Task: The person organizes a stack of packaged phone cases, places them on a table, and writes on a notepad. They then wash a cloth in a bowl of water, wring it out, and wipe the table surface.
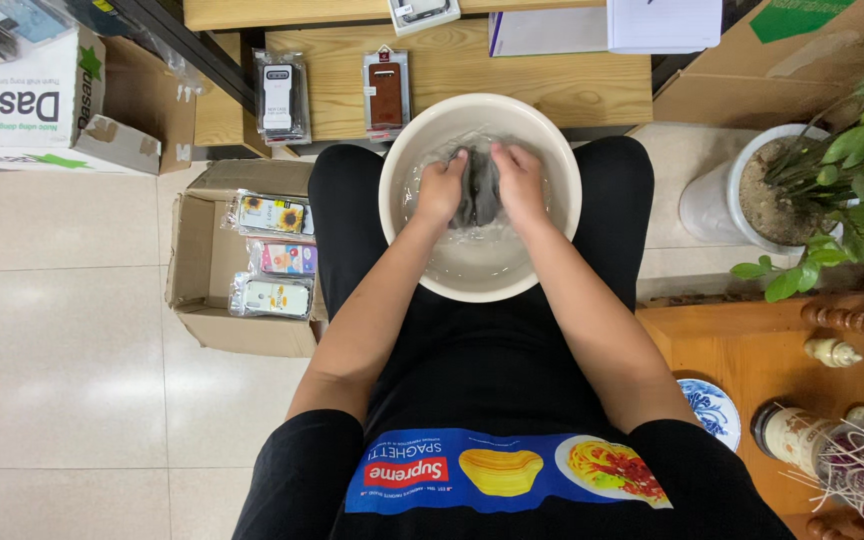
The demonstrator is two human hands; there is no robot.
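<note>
Water fills the white basin (397,225) — my left hand (442,188) and right hand (519,183) clench the grey cloth (480,190), its lower folds blurred underwater.

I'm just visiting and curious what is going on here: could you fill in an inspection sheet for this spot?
Surface: pale tiled floor; white basin sits on the person's lap.
Job's things: dark grey cloth in water inside the basin.
Clutter: open cardboard box of packaged phone cases.
Hands: left hand and right hand, fingers closed on the cloth.
Cables: nothing seen.
Surroundings: potted plant, wooden table.
</note>
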